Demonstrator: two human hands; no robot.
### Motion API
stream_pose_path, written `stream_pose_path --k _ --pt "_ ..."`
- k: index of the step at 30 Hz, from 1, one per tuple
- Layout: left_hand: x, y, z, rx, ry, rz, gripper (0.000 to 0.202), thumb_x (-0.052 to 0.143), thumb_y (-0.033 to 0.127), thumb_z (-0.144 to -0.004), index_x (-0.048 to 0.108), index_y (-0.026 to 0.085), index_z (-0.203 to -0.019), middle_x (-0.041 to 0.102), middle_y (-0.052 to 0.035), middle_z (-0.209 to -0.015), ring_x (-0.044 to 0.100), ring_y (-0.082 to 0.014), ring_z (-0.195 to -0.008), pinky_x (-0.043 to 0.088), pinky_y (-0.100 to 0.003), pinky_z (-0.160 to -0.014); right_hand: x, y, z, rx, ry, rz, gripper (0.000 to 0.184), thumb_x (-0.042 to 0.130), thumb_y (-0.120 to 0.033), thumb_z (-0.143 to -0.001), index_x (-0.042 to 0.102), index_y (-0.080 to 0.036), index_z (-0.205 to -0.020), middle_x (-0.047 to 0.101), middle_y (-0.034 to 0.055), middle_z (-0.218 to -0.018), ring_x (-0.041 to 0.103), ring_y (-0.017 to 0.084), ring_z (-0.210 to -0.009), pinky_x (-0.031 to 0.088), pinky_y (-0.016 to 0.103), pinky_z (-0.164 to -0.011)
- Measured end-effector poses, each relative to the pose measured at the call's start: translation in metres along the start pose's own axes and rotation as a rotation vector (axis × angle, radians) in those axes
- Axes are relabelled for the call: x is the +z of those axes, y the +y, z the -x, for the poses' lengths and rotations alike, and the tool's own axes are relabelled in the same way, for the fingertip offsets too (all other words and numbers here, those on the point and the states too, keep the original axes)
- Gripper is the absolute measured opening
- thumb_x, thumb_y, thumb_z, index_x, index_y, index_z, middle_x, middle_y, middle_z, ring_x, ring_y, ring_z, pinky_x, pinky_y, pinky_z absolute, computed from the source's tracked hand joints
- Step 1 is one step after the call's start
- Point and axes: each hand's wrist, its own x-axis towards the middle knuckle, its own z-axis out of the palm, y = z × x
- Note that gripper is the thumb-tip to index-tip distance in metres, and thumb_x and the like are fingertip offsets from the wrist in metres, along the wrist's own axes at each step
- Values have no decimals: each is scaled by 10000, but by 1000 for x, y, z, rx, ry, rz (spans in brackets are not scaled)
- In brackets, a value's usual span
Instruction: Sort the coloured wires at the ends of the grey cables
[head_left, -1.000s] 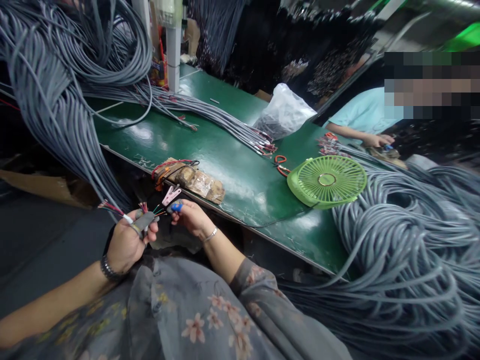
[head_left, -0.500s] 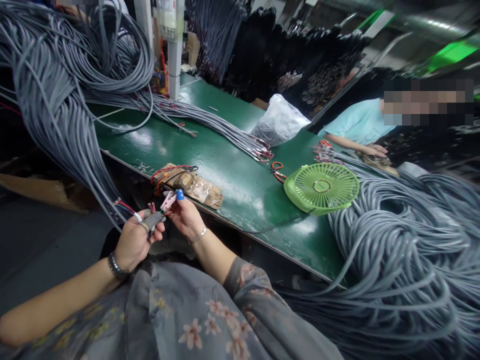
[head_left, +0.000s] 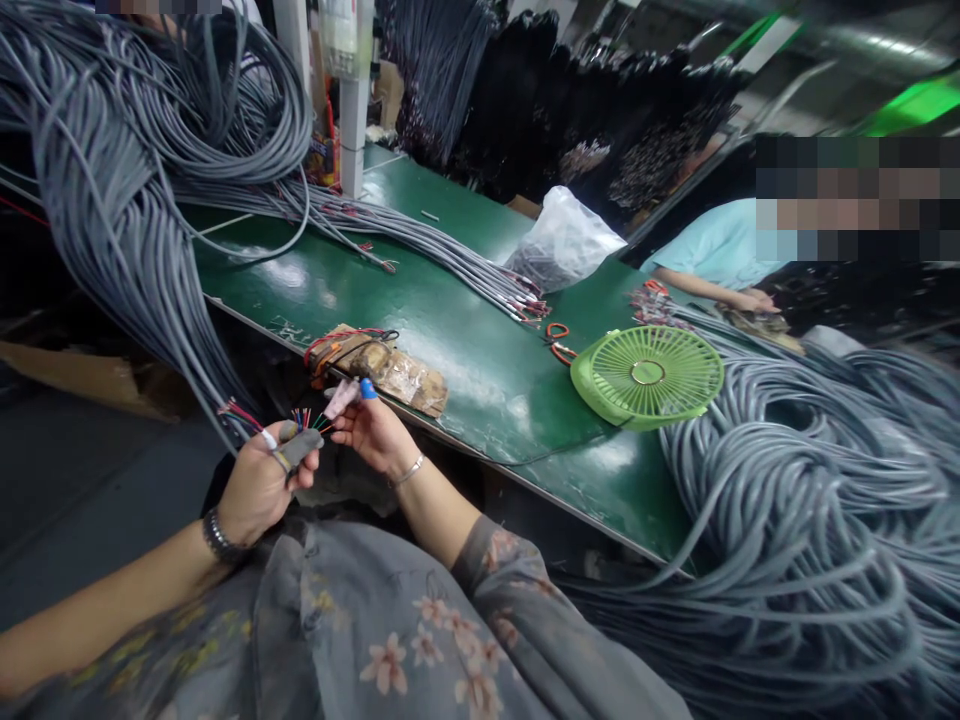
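Grey cable in left hand, beside right hand

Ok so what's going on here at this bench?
A person seated at a green table holds the end of a grey cable in the left hand, its coloured wires fanned out. The right hand holds a small pink tool at those wire tips. Cable heaps lie around, a green fan sits on the table, and a co-worker's hand works at the far end.
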Motion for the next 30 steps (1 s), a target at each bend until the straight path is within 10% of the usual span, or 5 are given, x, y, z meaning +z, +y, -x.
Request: stream_pose_path --k 18,30 --pt "9 -5 -8 14 58 -25 281 802 364 -471 584 205 -548 596 49 -428 472 -67 -325 295 -171 -349 0 13 -11 -180 13 -39 341 783 -522 -904 726 -189 -854 680 2 -738 623 144 -739 556 267 -732" --pt "3 1 1 76 94 -6 287 831 365 -491 606 206 -571 612 38 -441 493 -76 -347 320 -169 -349 4 4 -3 -55 8 -60 435 650 -597 -985 714 -180 -877 679 1 -737 582 112 -639 511 211 -588"
